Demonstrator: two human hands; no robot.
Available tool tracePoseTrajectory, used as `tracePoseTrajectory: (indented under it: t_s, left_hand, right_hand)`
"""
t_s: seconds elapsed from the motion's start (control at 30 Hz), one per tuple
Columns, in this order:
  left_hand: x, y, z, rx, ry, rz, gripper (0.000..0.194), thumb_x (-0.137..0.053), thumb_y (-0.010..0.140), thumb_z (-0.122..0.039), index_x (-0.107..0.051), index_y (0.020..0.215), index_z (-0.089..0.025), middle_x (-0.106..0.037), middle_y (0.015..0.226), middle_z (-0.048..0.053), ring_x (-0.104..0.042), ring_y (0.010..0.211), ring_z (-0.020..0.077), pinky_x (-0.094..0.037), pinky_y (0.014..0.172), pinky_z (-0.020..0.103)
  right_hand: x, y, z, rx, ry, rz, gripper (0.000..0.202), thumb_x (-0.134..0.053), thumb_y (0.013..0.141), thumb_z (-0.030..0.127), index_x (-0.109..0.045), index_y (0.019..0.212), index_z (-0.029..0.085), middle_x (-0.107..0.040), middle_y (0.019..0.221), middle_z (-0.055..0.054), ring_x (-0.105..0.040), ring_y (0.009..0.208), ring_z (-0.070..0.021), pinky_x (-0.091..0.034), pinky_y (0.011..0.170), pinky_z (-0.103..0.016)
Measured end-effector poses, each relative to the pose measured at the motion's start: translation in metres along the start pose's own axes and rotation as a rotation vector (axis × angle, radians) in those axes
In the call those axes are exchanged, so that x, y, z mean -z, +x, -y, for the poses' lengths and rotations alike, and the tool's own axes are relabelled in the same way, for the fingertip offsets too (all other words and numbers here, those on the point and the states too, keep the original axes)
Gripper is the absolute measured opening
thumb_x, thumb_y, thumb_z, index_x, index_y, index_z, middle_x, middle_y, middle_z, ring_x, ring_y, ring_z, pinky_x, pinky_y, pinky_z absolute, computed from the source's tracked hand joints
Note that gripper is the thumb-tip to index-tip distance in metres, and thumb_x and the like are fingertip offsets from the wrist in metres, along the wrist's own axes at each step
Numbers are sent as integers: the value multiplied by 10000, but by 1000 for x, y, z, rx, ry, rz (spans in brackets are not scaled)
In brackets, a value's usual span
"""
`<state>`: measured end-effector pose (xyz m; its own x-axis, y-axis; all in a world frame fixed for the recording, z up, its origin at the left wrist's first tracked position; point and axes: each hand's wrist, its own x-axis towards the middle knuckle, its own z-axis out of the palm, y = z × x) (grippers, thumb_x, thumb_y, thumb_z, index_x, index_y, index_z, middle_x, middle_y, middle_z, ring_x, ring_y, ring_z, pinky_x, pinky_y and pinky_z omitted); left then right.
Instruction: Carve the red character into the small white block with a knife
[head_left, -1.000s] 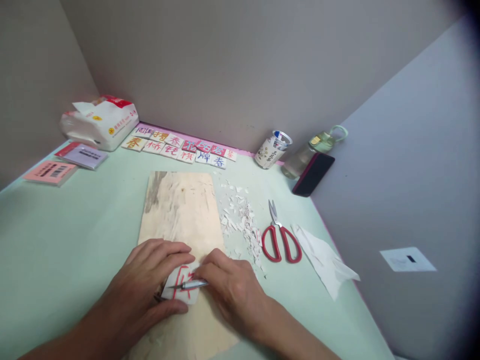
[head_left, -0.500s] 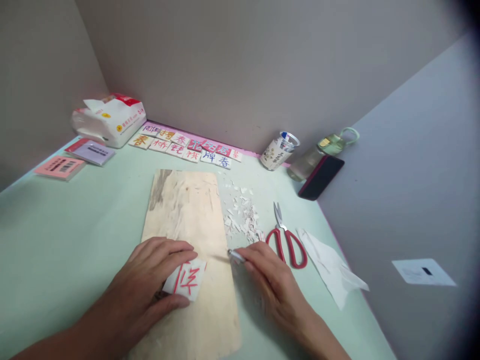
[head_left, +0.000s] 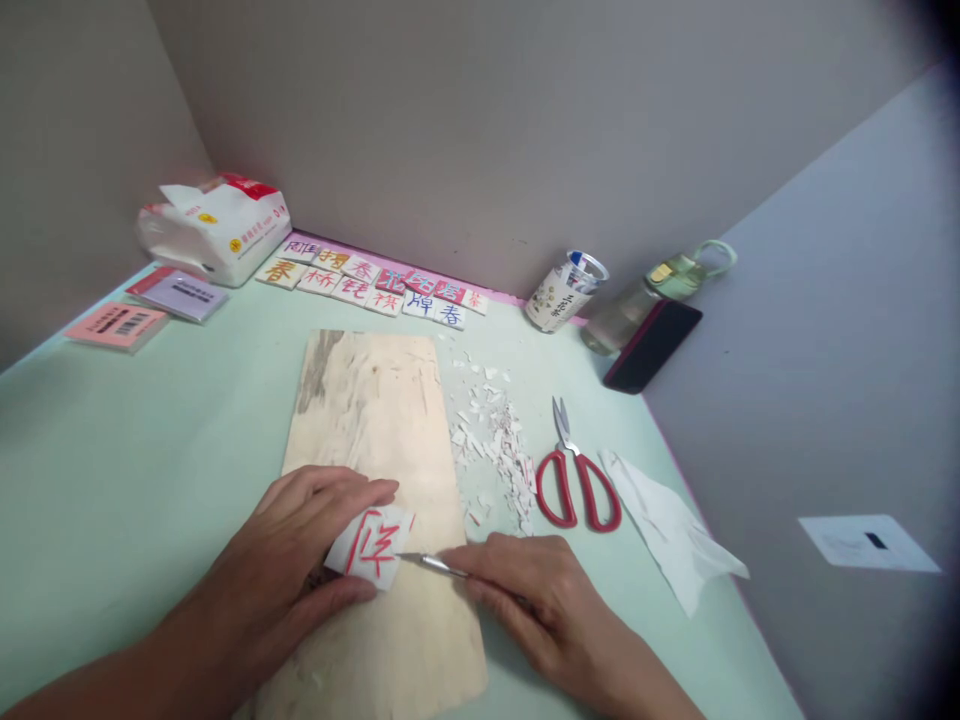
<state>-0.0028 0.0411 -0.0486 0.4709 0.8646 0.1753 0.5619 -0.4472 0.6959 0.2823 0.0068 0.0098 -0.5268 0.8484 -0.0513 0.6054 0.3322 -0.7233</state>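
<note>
My left hand [head_left: 311, 545] grips a small white block [head_left: 367, 550] by its edges, fingers above and thumb below. Red strokes form a mirrored-looking character on its top face. The block is over the wooden board [head_left: 375, 400]. In my right hand [head_left: 532, 595] is a craft knife [head_left: 431, 563], its fingers closed round the slim metal handle. The blade points left, its tip at the right edge of the red strokes; whether it cuts into the surface I cannot tell. White shavings [head_left: 495, 430] lie scattered on the table right of the board.
Red-handled scissors [head_left: 577, 480] lie partly open beside a white tissue [head_left: 667, 520]. Along the back are several lettered tiles [head_left: 352, 280], a tissue pack [head_left: 217, 230], a can [head_left: 559, 300], a green-lidded bottle [head_left: 607, 315] and a phone [head_left: 652, 345]. Two small packets [head_left: 120, 325] lie at left.
My right hand has moved left and down, bringing the knife from the board's right edge to the block. The left hand keeps its hold on the block. The view has shifted slightly.
</note>
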Motion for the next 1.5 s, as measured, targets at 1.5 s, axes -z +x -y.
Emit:
tracePoseTrajectory:
  t_s: [1.5]
  left_hand:
    - [-3, -2, -1, 51, -56, -33, 448, -624, 938, -527, -557, 1357, -385, -662, 1267, 18, -575, 1200, 309, -520, 1003, 448]
  right_hand:
    - [-43, 1, 4, 231, -383, -389, 288, -409, 1036, 170, -624, 1228, 151, -576, 722, -18, -517, 559, -146, -376, 489, -256]
